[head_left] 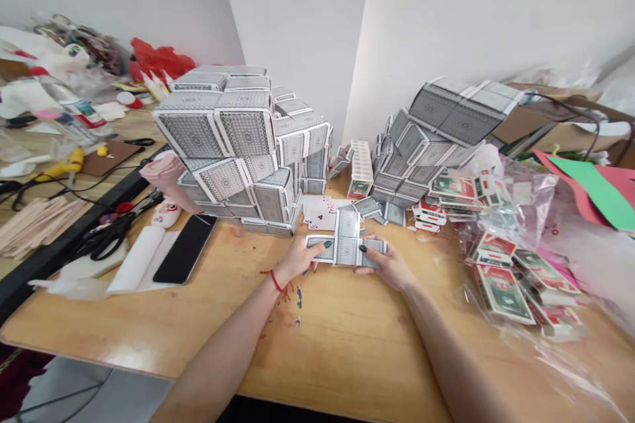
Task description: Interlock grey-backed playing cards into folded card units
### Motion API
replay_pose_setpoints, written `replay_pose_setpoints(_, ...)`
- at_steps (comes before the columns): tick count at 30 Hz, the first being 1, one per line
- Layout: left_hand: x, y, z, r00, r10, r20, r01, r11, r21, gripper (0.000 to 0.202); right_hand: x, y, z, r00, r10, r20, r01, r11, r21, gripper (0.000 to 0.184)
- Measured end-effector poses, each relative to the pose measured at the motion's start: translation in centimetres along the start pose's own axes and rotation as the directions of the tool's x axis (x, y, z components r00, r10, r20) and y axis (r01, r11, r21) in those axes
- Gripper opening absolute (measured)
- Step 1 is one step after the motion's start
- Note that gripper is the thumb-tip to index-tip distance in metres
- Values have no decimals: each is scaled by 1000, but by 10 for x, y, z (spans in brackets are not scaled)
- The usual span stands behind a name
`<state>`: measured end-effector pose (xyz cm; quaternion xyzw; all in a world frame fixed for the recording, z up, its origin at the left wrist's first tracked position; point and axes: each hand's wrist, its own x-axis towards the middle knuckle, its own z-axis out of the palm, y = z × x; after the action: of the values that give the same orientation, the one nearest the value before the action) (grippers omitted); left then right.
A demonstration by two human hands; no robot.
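Between my two hands is a cross-like piece of grey-backed playing cards (348, 237), held just above the table. My left hand (301, 256) pinches its left flap, thumb on top and fingers underneath. On the other side, my right hand (388, 264) grips the right flap the same way. Beyond the piece lie face-up playing cards (317, 211) and a few loose grey-backed cards (370, 206). A tall stack of boxes folded from cards (225, 138) stands behind to the left, and a second card-box stack (421, 145) to the right.
A black phone (184, 249), a white paper roll (141, 257) and black scissors (112, 234) lie at left. Wooden sticks (44, 228) and a yellow glue gun (62, 165) are farther left. Red-and-green card packs (503, 294) and clear plastic wrap (530, 191) cover the right side.
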<state>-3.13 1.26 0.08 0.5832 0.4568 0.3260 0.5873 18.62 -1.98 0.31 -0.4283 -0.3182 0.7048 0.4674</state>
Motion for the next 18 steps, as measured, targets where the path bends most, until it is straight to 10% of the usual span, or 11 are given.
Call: replay_pose_setpoints(18,-3,0,2,999,34,20,-37,988,147,28,2,4,4,995,-22,-98,13,996,-92,38)
